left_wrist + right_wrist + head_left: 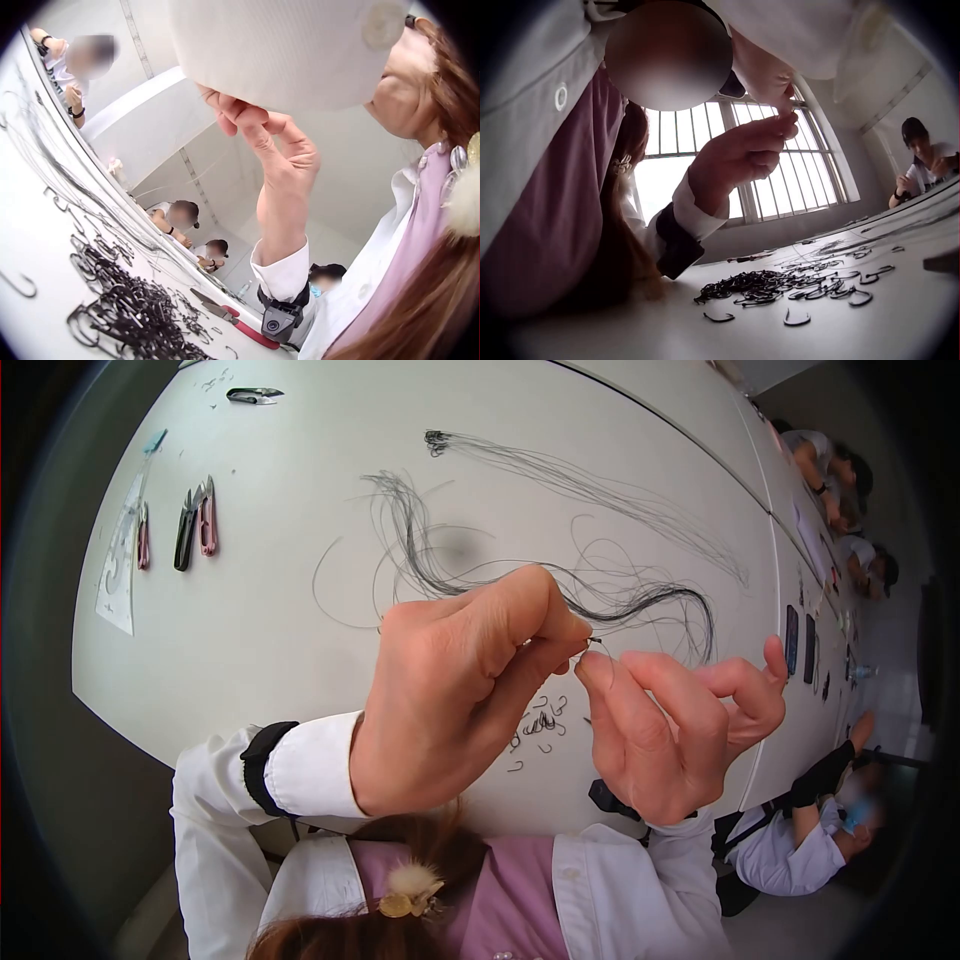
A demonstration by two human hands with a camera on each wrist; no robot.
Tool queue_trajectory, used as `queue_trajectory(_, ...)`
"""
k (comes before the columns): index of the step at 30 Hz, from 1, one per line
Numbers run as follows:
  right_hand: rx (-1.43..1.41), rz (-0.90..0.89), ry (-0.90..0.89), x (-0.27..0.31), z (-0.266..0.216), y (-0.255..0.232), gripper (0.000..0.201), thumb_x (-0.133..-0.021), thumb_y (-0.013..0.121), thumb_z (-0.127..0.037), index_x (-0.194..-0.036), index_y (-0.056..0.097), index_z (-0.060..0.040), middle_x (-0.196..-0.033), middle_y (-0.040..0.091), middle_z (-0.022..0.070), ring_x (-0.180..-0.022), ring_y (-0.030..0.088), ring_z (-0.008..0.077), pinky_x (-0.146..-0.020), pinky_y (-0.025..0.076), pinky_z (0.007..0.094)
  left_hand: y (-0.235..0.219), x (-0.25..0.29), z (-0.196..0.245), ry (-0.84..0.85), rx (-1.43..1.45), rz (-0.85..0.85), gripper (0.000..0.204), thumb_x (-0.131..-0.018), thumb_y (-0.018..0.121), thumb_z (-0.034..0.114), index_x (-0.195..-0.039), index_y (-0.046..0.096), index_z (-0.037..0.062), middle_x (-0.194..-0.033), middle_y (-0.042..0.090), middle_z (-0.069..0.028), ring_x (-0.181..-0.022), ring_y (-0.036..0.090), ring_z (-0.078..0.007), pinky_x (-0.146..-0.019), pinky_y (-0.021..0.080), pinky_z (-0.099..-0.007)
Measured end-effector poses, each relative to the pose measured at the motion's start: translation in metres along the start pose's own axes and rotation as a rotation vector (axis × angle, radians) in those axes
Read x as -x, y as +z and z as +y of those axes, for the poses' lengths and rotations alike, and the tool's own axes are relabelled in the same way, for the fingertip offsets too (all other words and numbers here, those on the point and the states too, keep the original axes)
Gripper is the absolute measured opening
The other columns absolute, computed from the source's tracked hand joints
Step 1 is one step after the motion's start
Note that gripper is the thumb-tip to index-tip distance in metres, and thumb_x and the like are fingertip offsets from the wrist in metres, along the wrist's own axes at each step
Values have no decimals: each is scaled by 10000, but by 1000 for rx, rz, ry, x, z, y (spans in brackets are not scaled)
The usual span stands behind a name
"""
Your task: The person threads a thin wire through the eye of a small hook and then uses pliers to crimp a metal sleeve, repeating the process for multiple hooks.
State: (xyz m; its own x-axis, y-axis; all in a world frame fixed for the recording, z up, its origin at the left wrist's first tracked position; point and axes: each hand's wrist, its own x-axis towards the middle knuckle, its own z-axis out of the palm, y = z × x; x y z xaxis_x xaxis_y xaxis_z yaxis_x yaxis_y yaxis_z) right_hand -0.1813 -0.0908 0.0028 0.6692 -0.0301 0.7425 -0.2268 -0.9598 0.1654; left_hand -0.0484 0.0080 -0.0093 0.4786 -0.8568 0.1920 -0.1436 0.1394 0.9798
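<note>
Over the middle of the table, my left hand (pixel 430 690) pinches a small dark fish hook (pixel 595 641) between thumb and forefinger; only its tip end shows. Right against it, my right hand (pixel 670 730) pinches thin fishing line with thumb and forefinger, its little finger raised. The hands almost meet at the fingertips. A pile of black fish hooks (pixel 142 315) lies on the table below, partly hidden by the left hand in the head view. Beyond the hands stretches a wavy bundle of dark line (pixel 640 603), with loose strands curling from it.
A second bundle of line (pixel 560 470), hooks clustered at one end, lies farther back. At left are black snips (pixel 185 532), pink snips (pixel 207 525) and a clear set square (pixel 118 565). Red-handled cutters (pixel 244 326) lie beside the hooks. Other people (pixel 800 830) sit along the right.
</note>
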Motion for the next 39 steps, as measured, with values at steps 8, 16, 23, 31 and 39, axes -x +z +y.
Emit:
queue_trajectory(8, 57, 62, -62, 0, 4, -2, 161, -660, 763, -187, -802, 687, -190, -837, 556, -84, -812, 417, 168, -980, 302, 460, 2, -2, -2, 270, -271, 13, 90, -761, 610, -86, -772, 568, -7, -636, 603, -53, -532, 584, -102, -495, 448, -215)
queue_trajectory(16, -223, -81, 83, -11, 20, -4, 131, -663, 751, -113, -776, 685, -106, -807, 566, -4, -773, 414, 213, -832, 347, 395, 1, -2, 0, 185, -169, -57, 77, -791, 604, -60, -760, 549, -17, -663, 624, -62, -605, 636, -122, -546, 479, -211)
queue_trajectory(23, -454, -104, 260, -9, 23, 2, 145, -623, 730, -38, -751, 665, -56, -775, 557, 27, -768, 407, 215, -727, 330, 349, -1, -2, 2, 130, -81, -98, 66, -819, 594, -37, -771, 552, -18, -671, 630, -64, -567, 595, -75, -499, 444, -201)
queue_trajectory(31, -704, -205, 439, -11, 28, 4, 126, -604, 730, -41, -709, 671, -77, -744, 574, 19, -732, 452, 202, -662, 377, 294, -2, -1, 4, 92, -121, -105, 54, -821, 599, -31, -786, 561, -21, -690, 638, -69, -599, 614, -96, -517, 458, -208)
queue_trajectory(39, -1133, -343, 736, -7, 30, 7, 74, -675, 711, -47, -725, 656, -49, -755, 587, 29, -788, 504, 150, -711, 388, 270, -3, 0, 5, 156, -238, -90, 56, -781, 624, -66, -801, 598, -20, -697, 637, -80, -655, 650, -139, -560, 486, -223)
